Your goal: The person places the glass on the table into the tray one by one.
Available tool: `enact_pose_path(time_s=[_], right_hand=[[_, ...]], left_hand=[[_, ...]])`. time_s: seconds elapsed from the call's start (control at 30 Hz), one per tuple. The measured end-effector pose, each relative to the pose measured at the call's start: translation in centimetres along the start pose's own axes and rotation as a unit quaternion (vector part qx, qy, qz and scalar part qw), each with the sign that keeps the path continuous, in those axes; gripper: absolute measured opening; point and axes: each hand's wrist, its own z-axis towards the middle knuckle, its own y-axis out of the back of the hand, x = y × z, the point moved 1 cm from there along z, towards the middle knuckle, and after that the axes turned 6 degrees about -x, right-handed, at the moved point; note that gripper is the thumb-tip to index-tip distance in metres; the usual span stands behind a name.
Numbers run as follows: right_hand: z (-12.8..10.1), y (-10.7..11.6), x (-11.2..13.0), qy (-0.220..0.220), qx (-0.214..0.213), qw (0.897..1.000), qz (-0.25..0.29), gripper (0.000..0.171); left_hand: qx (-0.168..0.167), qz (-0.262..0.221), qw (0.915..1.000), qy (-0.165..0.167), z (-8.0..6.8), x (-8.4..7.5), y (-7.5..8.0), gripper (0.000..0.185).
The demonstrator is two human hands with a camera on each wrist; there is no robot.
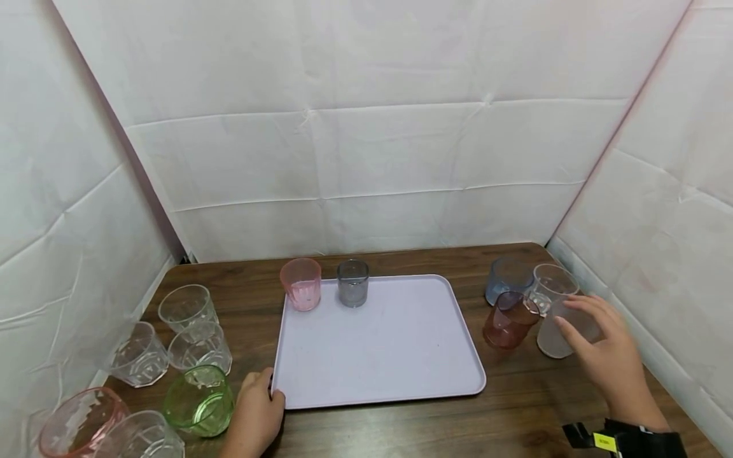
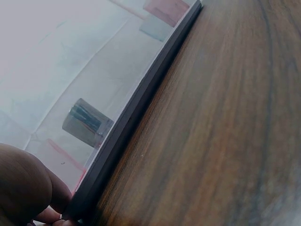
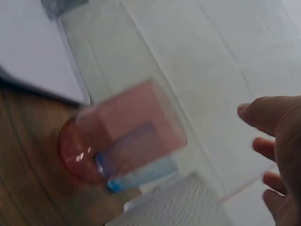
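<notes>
At the far left of the wooden table (image 1: 401,426) stands a cluster of glasses: a pink one (image 1: 80,423) at the near edge, three clear ones (image 1: 186,308) behind it, another clear one at the bottom edge, and a green glass (image 1: 200,401) nearest the person. Just right of the green glass, the left hand (image 1: 254,416) grips the near left corner of the pale lilac tray (image 1: 383,356), fingers curled at its rim; the wrist view shows the fingertips (image 2: 51,214) against the tray's edge. On the tray's far left side a pink cup (image 1: 300,283) and a grey cup (image 1: 352,283) stand upright, just beside each other. Right of the tray, four cups stand close together on the table: a blue one (image 1: 506,277), a reddish one (image 1: 506,321), a clear one (image 1: 552,283) and a frosted white cup (image 1: 558,337). The right hand (image 1: 607,353) is spread loose over the frosted cup, fingers relaxed around its top and not yet clasped on it; whether they touch cannot be told.
</notes>
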Motion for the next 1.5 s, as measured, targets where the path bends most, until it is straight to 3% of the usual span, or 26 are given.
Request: enact_pose_path(time_s=[0.17,0.27,0.37,0.57,0.73,1.07,1.3,1.5], right_hand=[[-1.2,0.4,-3.2,-0.109,-0.028,0.994,-0.003,0.068],[-1.9,0.2,-4.7,-0.189,-0.025,0.981,0.040,0.087],[-2.3,0.0,-5.9,-0.248,-0.020,0.962,0.115,0.096],[-2.9,-0.4,-7.4,-0.303,-0.024,0.918,0.255,0.097],[-3.3,-0.9,-8.1,-0.319,-0.018,0.906,0.276,0.097],[-3.9,-2.5,-8.8,-0.301,0.017,0.907,0.295,0.100],[-3.5,-3.4,-8.6,-0.295,0.010,0.931,0.214,0.101],[-3.4,-3.6,-8.3,-0.302,0.018,0.944,0.132,0.103]], left_hand=[[0.000,-0.002,1.0000,0.002,0.0,0.0,0.0,0.035],[0.002,0.000,1.0000,0.003,0.0,0.0,0.0,0.036],[0.009,0.002,0.9999,0.007,0.0,0.0,0.1,0.037],[0.015,0.005,0.9998,0.013,0.0,0.0,0.1,0.037],[0.015,0.006,0.9998,0.014,0.1,-0.1,0.2,0.037],[0.050,0.009,0.9980,0.038,0.3,-0.2,0.2,0.037],[0.027,0.008,0.9994,0.022,0.2,-0.3,0.3,0.036],[0.037,0.009,0.9989,0.028,0.2,-0.3,0.3,0.037]])
